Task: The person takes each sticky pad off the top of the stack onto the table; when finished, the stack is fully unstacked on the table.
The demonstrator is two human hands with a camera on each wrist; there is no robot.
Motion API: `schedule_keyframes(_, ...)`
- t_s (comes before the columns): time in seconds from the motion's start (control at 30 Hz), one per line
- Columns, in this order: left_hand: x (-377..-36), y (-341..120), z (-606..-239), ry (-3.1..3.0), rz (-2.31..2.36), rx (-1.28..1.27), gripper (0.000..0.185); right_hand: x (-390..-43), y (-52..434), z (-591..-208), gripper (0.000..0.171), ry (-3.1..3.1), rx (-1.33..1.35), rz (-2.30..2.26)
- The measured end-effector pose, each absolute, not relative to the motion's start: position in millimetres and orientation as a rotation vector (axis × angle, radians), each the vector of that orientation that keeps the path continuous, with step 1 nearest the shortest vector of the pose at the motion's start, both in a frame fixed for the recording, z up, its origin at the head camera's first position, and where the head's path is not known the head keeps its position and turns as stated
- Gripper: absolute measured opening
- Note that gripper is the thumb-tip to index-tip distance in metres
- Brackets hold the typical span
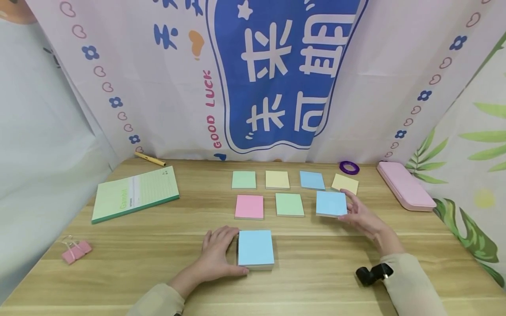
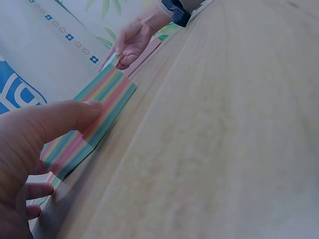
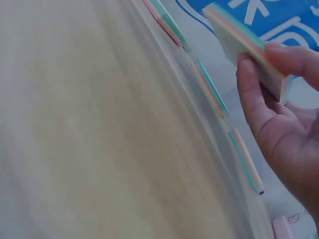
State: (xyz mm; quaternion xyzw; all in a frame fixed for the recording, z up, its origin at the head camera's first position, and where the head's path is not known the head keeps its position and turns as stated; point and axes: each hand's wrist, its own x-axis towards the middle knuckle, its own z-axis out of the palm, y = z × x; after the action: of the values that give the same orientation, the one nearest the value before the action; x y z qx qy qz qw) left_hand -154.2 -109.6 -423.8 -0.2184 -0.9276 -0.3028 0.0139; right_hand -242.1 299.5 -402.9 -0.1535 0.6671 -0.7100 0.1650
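My left hand point(image 1: 216, 254) holds a thick stack of sticky notes point(image 1: 255, 247) with a blue top, its thumb at the near edge and its fingers at the far left corner. Striped coloured layers show on the stack's side point(image 2: 70, 149) in the left wrist view. Over the right part of the table, my right hand point(image 1: 363, 218) pinches a thin blue-topped sticky note pad point(image 1: 330, 202) by its right side. That pad is raised and tilted in the right wrist view, its pale underside point(image 3: 230, 49) showing. Beyond it lies a yellow pad point(image 1: 345, 182), partly covered by the fingers.
Left of the raised pad lie pink point(image 1: 249, 206) and green point(image 1: 290, 204) pads. Behind are green point(image 1: 243, 179), yellow point(image 1: 277, 179) and blue point(image 1: 312, 180) pads. Around them sit a notebook point(image 1: 154, 188), pen point(image 1: 150, 159), pink binder clip point(image 1: 77, 252), purple tape roll point(image 1: 349, 163) and pink case point(image 1: 406, 185).
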Motion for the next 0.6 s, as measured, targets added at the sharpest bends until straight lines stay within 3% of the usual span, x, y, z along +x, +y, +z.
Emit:
schedule_keyframes(0.3,-154,-110,-424,-2.893,-0.935,-0.687,0.092,-253,298,-415,0.094,1.958,-0.267,-1.919)
schedule_keyframes(0.6,-154,-111,-425,-2.89,-0.926,-0.678,0.092,-258,295,-412,0.095,2.329,-0.353,-1.561)
